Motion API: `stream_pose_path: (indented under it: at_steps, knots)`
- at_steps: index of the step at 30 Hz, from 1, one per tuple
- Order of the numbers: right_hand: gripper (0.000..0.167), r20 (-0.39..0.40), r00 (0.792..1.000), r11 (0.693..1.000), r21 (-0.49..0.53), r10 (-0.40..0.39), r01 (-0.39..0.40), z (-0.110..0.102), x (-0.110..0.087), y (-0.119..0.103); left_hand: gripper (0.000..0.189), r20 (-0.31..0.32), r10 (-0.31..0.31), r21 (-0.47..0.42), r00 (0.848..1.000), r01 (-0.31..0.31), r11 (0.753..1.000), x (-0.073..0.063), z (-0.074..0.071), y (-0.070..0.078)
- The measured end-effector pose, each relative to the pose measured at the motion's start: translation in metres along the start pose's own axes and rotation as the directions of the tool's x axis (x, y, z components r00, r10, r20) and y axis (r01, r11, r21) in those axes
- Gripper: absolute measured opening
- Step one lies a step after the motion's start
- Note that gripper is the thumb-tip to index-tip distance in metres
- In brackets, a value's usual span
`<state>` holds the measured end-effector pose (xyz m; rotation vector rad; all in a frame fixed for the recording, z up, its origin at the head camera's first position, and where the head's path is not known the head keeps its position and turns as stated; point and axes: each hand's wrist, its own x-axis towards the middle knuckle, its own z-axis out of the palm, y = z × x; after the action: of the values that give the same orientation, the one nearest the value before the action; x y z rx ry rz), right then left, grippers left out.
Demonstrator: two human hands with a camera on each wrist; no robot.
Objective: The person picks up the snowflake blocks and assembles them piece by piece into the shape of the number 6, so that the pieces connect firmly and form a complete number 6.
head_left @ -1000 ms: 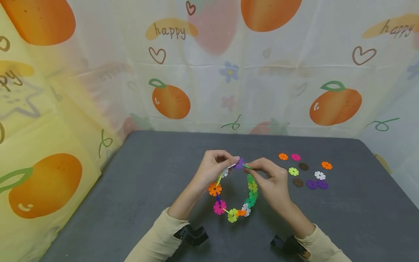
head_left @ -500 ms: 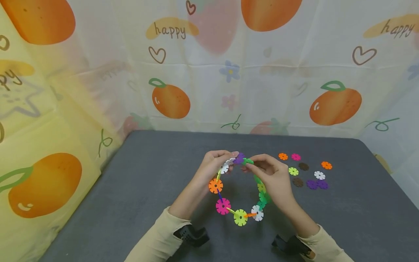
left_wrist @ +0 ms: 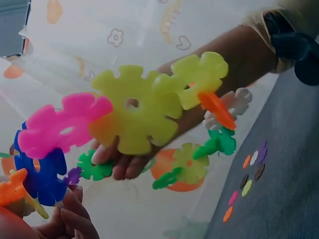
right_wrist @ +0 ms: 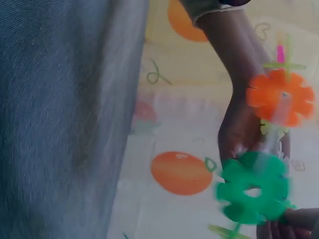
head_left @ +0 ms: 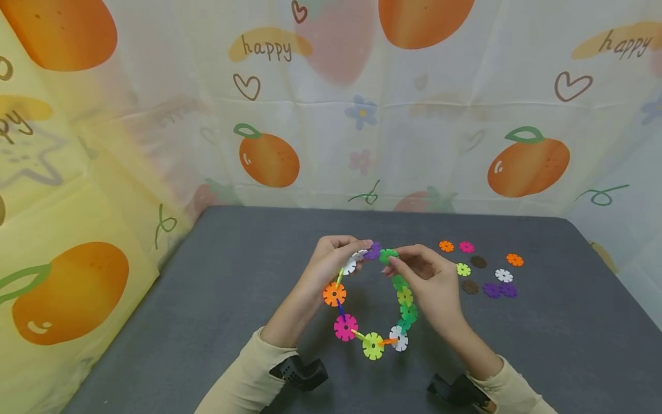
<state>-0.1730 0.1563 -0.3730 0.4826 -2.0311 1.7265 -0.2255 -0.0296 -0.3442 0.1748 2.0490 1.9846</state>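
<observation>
Both hands hold up a ring-shaped chain of colourful slotted snowflake discs above the table. In the head view my left hand (head_left: 331, 261) pinches the chain's upper left, at a white disc beside the purple disc (head_left: 373, 251). My right hand (head_left: 429, 276) pinches a green disc (head_left: 389, 255) between thumb and fingers, its edge right by the purple one. Down the right side run green and yellow-green discs (head_left: 405, 296). A white disc (head_left: 399, 338), a yellow disc (head_left: 373, 346), a pink disc (head_left: 345, 327) and an orange disc (head_left: 334, 294) hang lower.
Several loose discs lie on the dark table (head_left: 248, 299) at the right, among them a white disc (head_left: 504, 275), a brown disc (head_left: 470, 287) and an orange disc (head_left: 514, 260). A fruit-patterned curtain (head_left: 320, 144) hangs behind the table. Black straps circle both wrists.
The green disc in my right hand has turned from edge-on to face the head camera. The chain's lower part has swung and opened out wider. Both hands keep their grip.
</observation>
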Motion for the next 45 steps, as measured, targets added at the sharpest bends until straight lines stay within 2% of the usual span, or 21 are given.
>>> stream_pose_path:
  at_steps: [2,4,6,10,14,16,17,18,21,24,28,31,35,45]
  knots:
    - [0.013,-0.006,0.995,0.992,-0.082,-0.099,0.099,0.0,0.0,-0.001,0.025,-0.001,0.012,0.041,1.0,-0.012,0.999,-0.001,0.001,0.001]
    - [0.017,-0.004,0.977,0.964,-0.163,-0.215,0.211,0.0,0.0,-0.002,0.026,0.005,0.015,0.055,1.0,-0.015,0.998,-0.001,0.002,0.0]
    - [0.021,-0.012,0.956,0.935,-0.214,-0.293,0.283,-0.001,0.001,-0.002,0.025,0.012,0.007,0.031,1.0,-0.007,0.999,0.0,0.004,-0.002]
    - [0.025,-0.033,0.925,0.9,-0.245,-0.379,0.361,-0.001,0.002,0.001,0.025,0.03,0.018,-0.033,0.999,-0.017,0.999,0.004,0.007,-0.009]
    - [0.029,-0.053,0.883,0.85,-0.304,-0.467,0.431,-0.001,0.003,0.005,0.026,0.025,0.075,-0.048,0.997,-0.074,0.996,0.005,0.011,-0.016]
    - [0.029,-0.063,0.874,0.839,-0.319,-0.482,0.44,-0.001,0.004,0.006,0.027,0.02,0.094,-0.048,0.995,-0.093,0.995,0.006,0.012,-0.017]
    - [0.029,-0.068,0.878,0.847,-0.308,-0.474,0.433,-0.001,0.004,0.007,0.027,0.016,0.099,-0.049,0.995,-0.098,0.994,0.005,0.013,-0.017]
    - [0.028,-0.07,0.891,0.867,-0.276,-0.449,0.416,-0.001,0.004,0.008,0.028,0.014,0.101,-0.05,0.995,-0.1,0.994,0.005,0.013,-0.017]
    - [0.027,-0.06,0.938,0.932,-0.147,-0.342,0.33,-0.001,0.004,0.008,0.027,0.015,0.091,-0.059,0.996,-0.09,0.994,0.002,0.013,-0.013]
    - [0.025,-0.053,0.966,0.967,-0.042,-0.255,0.252,-0.004,0.004,0.005,0.026,0.016,0.072,-0.054,0.997,-0.071,0.996,0.0,0.009,-0.008]
    - [0.019,-0.064,0.977,0.977,0.046,-0.204,0.207,-0.009,0.006,-0.004,0.027,0.026,0.073,-0.046,0.997,-0.072,0.996,-0.003,0.004,-0.003]
    - [0.015,-0.039,0.989,0.984,0.099,-0.142,0.145,-0.012,0.006,-0.01,0.026,0.049,0.085,-0.048,0.995,-0.083,0.995,-0.004,0.002,0.0]
    - [0.016,0.001,0.997,0.993,0.082,-0.082,0.081,-0.012,0.005,-0.015,0.025,0.089,0.093,-0.05,0.992,-0.088,0.995,-0.007,0.001,0.003]
    - [0.017,0.019,0.996,0.993,0.085,-0.082,0.08,-0.01,0.002,-0.017,0.024,0.098,0.1,-0.012,0.99,-0.1,0.995,-0.009,0.0,0.006]
